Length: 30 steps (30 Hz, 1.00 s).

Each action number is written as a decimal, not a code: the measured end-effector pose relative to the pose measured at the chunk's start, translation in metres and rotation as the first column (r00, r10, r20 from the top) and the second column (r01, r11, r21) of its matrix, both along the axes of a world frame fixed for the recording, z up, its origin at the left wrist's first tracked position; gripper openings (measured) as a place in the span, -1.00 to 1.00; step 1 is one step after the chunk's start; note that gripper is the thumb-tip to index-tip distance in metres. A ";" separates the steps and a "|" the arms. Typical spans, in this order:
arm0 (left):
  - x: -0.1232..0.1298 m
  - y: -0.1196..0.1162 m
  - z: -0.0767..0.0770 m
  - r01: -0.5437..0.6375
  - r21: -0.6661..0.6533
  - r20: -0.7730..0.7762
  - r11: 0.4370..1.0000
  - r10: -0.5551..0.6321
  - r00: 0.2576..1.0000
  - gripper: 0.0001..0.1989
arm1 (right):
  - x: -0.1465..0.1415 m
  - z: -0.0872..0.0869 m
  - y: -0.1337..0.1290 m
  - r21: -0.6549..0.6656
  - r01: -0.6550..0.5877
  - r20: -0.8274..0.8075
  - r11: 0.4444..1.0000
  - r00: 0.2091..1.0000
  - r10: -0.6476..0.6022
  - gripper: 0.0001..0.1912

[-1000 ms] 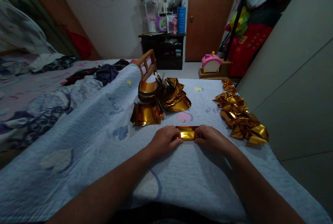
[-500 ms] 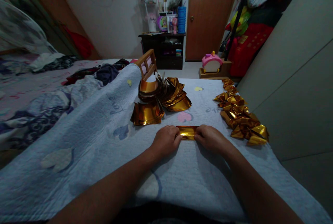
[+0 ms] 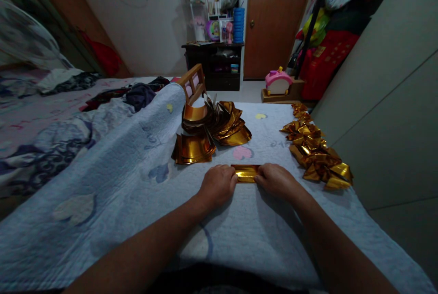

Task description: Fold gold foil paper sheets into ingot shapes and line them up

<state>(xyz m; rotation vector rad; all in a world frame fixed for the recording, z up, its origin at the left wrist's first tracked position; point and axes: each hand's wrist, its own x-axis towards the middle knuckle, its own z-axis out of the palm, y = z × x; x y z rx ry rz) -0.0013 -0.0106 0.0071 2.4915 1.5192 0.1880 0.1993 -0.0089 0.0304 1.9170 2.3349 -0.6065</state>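
A strip of shiny gold foil paper [image 3: 246, 173], folded into a narrow band, lies low over the bed cover between my two hands. My left hand [image 3: 219, 183] is closed on its left end, thumb toward the middle. At the right end, my right hand [image 3: 274, 180] grips it the same way. The fingers cover both ends of the strip. Beyond my left hand lie fanned stacks of flat gold foil sheets [image 3: 194, 149]. Right of my right hand, a row of folded gold foil pieces [image 3: 310, 150] runs along the bed's edge.
The light blue quilted cover [image 3: 137, 221] with heart patterns lies under everything. A wooden rail [image 3: 189, 79] stands behind the sheets. Crumpled clothes [image 3: 140, 95] lie at the left. A pale cabinet [image 3: 393, 116] borders the right side; a pink toy [image 3: 278, 82] sits beyond the far edge.
Almost nothing differs. Both hands keep hold of the gold foil paper in nearly the same spot, and the stacks and folded pieces have not moved.
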 end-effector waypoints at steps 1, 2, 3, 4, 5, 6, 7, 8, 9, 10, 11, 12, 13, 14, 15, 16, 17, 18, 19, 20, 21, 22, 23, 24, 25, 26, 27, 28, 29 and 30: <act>0.000 0.000 0.000 -0.005 0.000 -0.006 1.000 0.005 1.000 -0.74 | 0.000 0.000 0.000 0.004 0.006 0.001 1.000 1.000 -0.006 -0.71; 0.001 -0.001 0.000 -0.011 0.001 -0.010 1.000 0.011 1.000 -0.75 | -0.001 0.000 0.000 0.010 0.011 0.000 1.000 1.000 -0.011 -0.71; 0.001 -0.001 0.001 -0.018 0.003 -0.009 1.000 0.018 1.000 -0.76 | -0.001 0.001 0.000 0.015 0.014 -0.003 1.000 1.000 -0.014 -0.71; 0.001 -0.002 0.001 -0.026 0.006 -0.004 1.000 0.026 1.000 -0.78 | -0.001 0.001 0.000 0.017 0.015 -0.006 1.000 1.000 -0.015 -0.72; 0.002 -0.002 0.001 -0.033 0.011 0.005 0.999 0.033 0.999 -0.80 | -0.002 0.001 0.000 0.016 0.016 -0.008 1.000 1.000 -0.016 -0.72; 0.001 -0.003 0.002 -0.038 0.015 0.016 0.999 0.038 0.999 -0.82 | -0.002 0.001 0.000 0.014 0.018 -0.010 1.000 1.000 -0.018 -0.71; 0.001 -0.003 0.002 -0.044 0.018 0.026 0.999 0.043 0.999 -0.83 | -0.002 0.002 0.000 0.010 0.021 -0.010 1.000 1.000 -0.021 -0.71; 0.001 -0.003 0.002 -0.049 0.020 0.033 0.999 0.049 0.998 -0.84 | -0.002 0.002 0.000 0.006 0.023 -0.008 1.000 1.000 -0.023 -0.71; 0.001 -0.003 0.002 -0.053 0.020 0.036 0.998 0.052 0.998 -0.84 | -0.002 0.001 0.001 0.006 0.023 -0.007 1.000 1.000 -0.023 -0.71; 0.001 -0.004 0.002 -0.056 0.020 0.033 0.998 0.055 0.998 -0.85 | -0.001 0.001 0.001 0.007 0.021 -0.007 1.000 1.000 -0.021 -0.70; 0.001 -0.004 0.002 -0.055 0.019 0.027 0.998 0.054 0.998 -0.85 | -0.001 0.001 0.001 0.007 0.019 -0.005 1.000 1.000 -0.019 -0.70; 0.001 -0.003 0.002 -0.051 0.018 0.017 0.999 0.051 0.999 -0.85 | -0.001 0.001 0.002 0.004 0.017 -0.004 1.000 1.000 -0.017 -0.70; 0.001 -0.003 0.002 -0.052 0.015 0.006 0.999 0.052 0.999 -0.85 | -0.001 0.001 0.002 -0.001 0.015 -0.004 1.000 1.000 -0.015 -0.69; 0.002 -0.003 0.002 -0.050 0.015 -0.004 0.999 0.050 0.999 -0.84 | -0.001 0.001 0.002 -0.006 0.013 -0.005 1.000 1.000 -0.013 -0.69; 0.002 -0.003 0.001 -0.049 0.019 -0.012 0.999 0.049 0.999 -0.84 | -0.001 0.001 0.002 -0.011 0.013 -0.005 1.000 1.000 -0.013 -0.70; 0.002 -0.002 0.001 -0.049 0.023 -0.019 0.999 0.049 0.999 -0.83 | -0.001 0.001 0.002 -0.014 0.013 -0.005 1.000 1.000 -0.013 -0.70; 0.002 -0.002 0.001 -0.048 0.026 -0.024 0.999 0.048 0.999 -0.83 | -0.001 0.001 0.002 -0.013 0.013 -0.006 1.000 1.000 -0.013 -0.71; 0.002 -0.002 0.001 -0.046 0.027 -0.028 0.999 0.047 0.999 -0.83 | -0.001 0.001 0.002 -0.010 0.011 -0.007 1.000 1.000 -0.011 -0.72; 0.002 -0.003 0.001 -0.052 0.030 -0.028 0.998 0.053 0.998 -0.84 | -0.001 0.000 0.002 -0.007 0.011 -0.007 1.000 1.000 -0.011 -0.73; 0.002 -0.003 0.001 -0.046 0.025 -0.025 0.999 0.046 0.999 -0.85 | -0.001 0.000 0.002 -0.005 0.010 -0.009 1.000 1.000 -0.010 -0.74; 0.002 -0.003 0.001 -0.048 0.027 -0.014 0.998 0.049 0.999 -0.86 | 0.000 -0.001 0.001 0.001 0.011 -0.017 1.000 1.000 -0.011 -0.76; 0.001 -0.003 0.001 -0.046 0.023 -0.002 0.999 0.046 0.999 -0.87 | 0.000 -0.003 0.001 0.010 0.017 -0.027 1.000 0.999 -0.017 -0.78; 0.001 -0.004 0.000 -0.048 0.025 0.016 0.999 0.047 0.999 -0.88 | 0.001 -0.004 0.000 0.021 0.027 -0.039 0.999 0.999 -0.026 -0.81; 0.000 -0.004 0.000 -0.047 0.033 0.038 0.998 0.045 0.998 -0.89 | 0.002 -0.005 0.000 0.032 0.039 -0.052 0.999 0.998 -0.037 -0.83; -0.001 -0.004 -0.001 -0.039 0.047 0.063 0.998 0.036 0.997 -0.88 | 0.004 -0.006 0.000 0.042 0.050 -0.064 0.998 0.997 -0.047 -0.84; -0.002 -0.003 -0.002 -0.024 0.065 0.086 0.998 0.018 0.996 -0.88 | 0.005 -0.007 -0.001 0.049 0.056 -0.074 0.997 0.996 -0.053 -0.85; -0.003 -0.003 -0.004 0.003 0.086 0.106 0.996 -0.012 0.994 -0.87 | 0.006 -0.008 -0.001 0.050 0.057 -0.082 0.997 0.995 -0.053 -0.86; -0.005 -0.002 -0.005 0.039 0.106 0.116 0.994 -0.051 0.992 -0.87 | 0.007 -0.008 -0.002 0.048 0.053 -0.091 0.997 0.995 -0.049 -0.88; -0.006 -0.001 -0.007 0.081 0.125 0.117 0.989 -0.096 0.989 -0.85 | 0.008 -0.008 -0.002 0.046 0.047 -0.101 0.998 0.994 -0.042 -0.91; -0.007 -0.001 -0.009 0.131 0.145 0.107 0.981 -0.147 0.983 -0.83 | 0.009 -0.008 -0.002 0.045 0.041 -0.111 0.998 0.993 -0.036 -0.92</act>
